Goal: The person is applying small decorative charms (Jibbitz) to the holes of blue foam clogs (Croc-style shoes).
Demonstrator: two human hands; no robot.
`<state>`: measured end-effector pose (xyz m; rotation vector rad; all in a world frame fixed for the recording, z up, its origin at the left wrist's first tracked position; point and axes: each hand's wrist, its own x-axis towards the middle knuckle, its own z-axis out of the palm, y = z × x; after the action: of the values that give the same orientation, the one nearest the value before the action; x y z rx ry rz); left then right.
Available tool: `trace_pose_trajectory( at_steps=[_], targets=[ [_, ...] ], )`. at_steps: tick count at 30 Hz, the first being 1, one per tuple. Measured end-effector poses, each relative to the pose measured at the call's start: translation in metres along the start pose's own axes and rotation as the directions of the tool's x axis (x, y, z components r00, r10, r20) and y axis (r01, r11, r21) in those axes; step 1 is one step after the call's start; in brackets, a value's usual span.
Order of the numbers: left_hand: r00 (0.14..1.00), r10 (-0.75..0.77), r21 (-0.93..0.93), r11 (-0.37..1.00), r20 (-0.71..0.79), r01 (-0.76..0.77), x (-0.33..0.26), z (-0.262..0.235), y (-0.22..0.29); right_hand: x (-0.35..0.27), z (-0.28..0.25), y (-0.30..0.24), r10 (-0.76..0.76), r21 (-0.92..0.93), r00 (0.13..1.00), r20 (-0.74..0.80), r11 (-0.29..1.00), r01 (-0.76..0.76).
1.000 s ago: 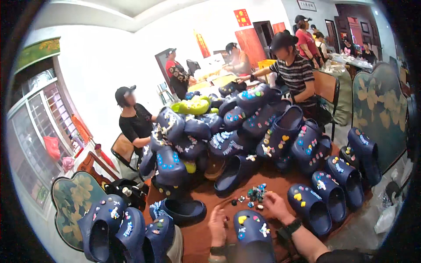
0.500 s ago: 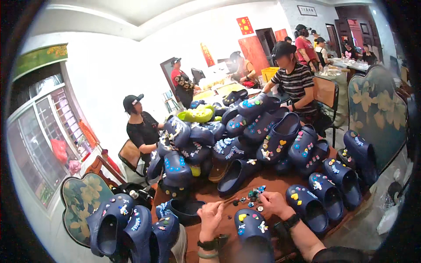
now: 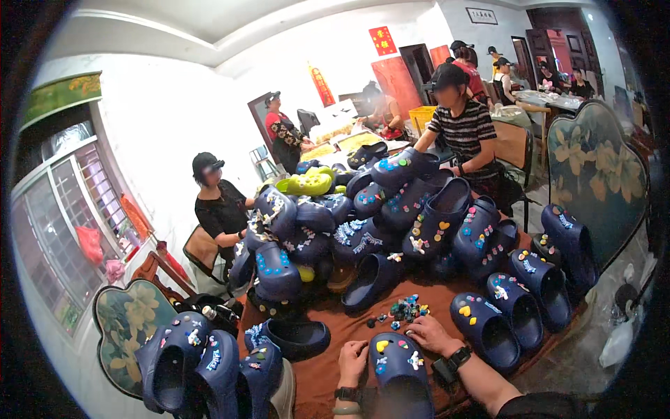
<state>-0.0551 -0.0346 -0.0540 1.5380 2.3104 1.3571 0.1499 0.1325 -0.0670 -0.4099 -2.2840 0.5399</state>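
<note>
A navy clog (image 3: 399,373) stands in front of me, toe pointing away. Its top carries a yellow heart, a white figure and other small charms. My left hand (image 3: 353,362) is closed, its fingers curled beside the clog's left side; whatever is in them, if anything, is hidden. At the clog's upper right, my right hand (image 3: 430,334) has its fingers drawn together close to the toe, and I cannot make out what they hold. Just beyond lies a small pile of loose coloured charms (image 3: 407,309) on the brown tabletop (image 3: 319,379).
A high heap of decorated navy clogs (image 3: 363,237) fills the far table, with a lime-green clog (image 3: 307,182) on it. More clogs stand in a row at right (image 3: 520,311) and at left (image 3: 220,363). Co-workers sit beyond the heap. Floral chair backs (image 3: 597,174) flank the table.
My right hand has come back from the charm pile to the clog's toe. My left hand has lowered and moved right, toward the clog's side. The view has shifted slightly.
</note>
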Motion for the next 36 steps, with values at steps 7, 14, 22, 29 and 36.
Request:
trace_pose_trajectory(
  at_steps=[7,14,22,29,36],
  targets=[
    [1.000,-0.004,-0.023,1.000,-0.005,0.004,0.000,-0.001,0.001,0.003,-0.003,-0.001,0.010,0.028,1.000,-0.015,1.000,-0.010],
    [1.000,-0.025,-0.048,0.999,0.018,0.026,-0.003,-0.005,0.009,0.001,-0.005,-0.006,0.094,0.063,0.994,-0.058,0.994,-0.090],
    [0.998,0.014,-0.144,0.989,-0.063,-0.023,-0.008,-0.001,-0.008,-0.002,-0.004,-0.009,0.065,0.094,0.997,-0.044,0.994,-0.061],
    [0.987,-0.127,-0.476,0.865,0.094,0.156,0.014,-0.010,0.045,0.022,-0.019,-0.019,0.385,0.379,0.923,-0.018,0.856,-0.350],
    [0.966,-0.176,-0.281,0.933,0.192,0.226,0.010,0.018,0.049,0.025,-0.018,-0.043,0.507,0.741,0.840,0.192,0.486,-0.463]
  ],
)
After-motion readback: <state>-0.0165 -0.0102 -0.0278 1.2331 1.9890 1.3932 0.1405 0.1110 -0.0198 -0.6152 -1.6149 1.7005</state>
